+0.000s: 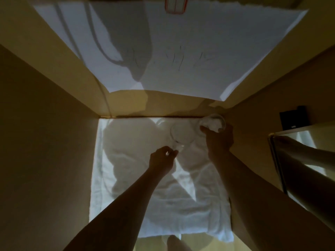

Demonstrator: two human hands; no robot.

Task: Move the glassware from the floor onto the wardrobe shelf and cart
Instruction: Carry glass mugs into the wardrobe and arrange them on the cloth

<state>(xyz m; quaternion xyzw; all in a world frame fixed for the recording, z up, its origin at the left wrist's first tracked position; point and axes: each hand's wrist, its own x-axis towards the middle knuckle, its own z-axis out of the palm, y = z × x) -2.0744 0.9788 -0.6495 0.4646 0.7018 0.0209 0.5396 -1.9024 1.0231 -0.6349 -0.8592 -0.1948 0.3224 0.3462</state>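
Note:
Both my arms reach into a dim wardrobe compartment whose shelf is covered by a rumpled white cloth [137, 182]. My left hand [162, 159] pinches the stem or handle of a clear glass [182, 134] that lies tilted over the cloth near the back. My right hand [219, 138] grips a second clear glass [214, 124] at the back right corner, close to the side wall. Both glasses are faint and hard to make out in the low light.
Beige wardrobe walls [45, 142] close in on the left and right. The back panel carries a white sheet of paper [181, 51] with shadows on it. A mirror edge [282, 160] and a dark fitting [293, 116] sit at the right.

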